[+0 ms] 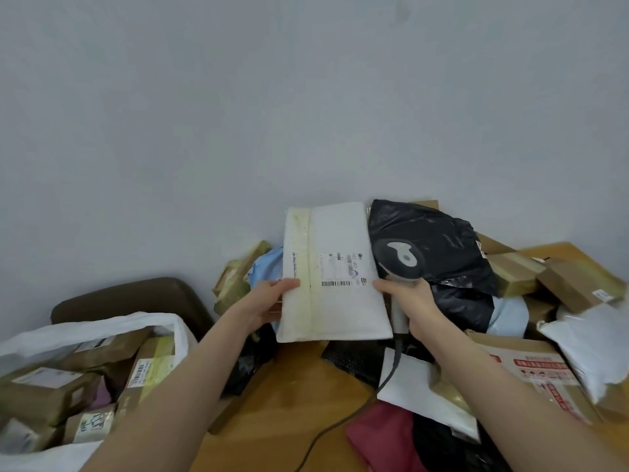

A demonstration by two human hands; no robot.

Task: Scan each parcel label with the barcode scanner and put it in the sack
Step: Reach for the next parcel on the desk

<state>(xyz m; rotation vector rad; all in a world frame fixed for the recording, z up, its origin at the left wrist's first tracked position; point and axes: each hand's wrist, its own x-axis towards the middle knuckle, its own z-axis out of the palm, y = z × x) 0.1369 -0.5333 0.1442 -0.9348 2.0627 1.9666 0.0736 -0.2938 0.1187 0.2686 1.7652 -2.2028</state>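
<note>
Nearest me, left hand pinches the white parcel while right hand grips the scanner at that parcel's right edge, perhaps touching it.

White padded parcel with yellowed tape, black barcode; grey scanner; glossy black bag; brown boxes.

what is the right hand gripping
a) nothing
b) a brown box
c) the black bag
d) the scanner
d: the right hand is curled round the handle of the scanner, right beside the envelope that the left hand pinches by its left edge.
</note>
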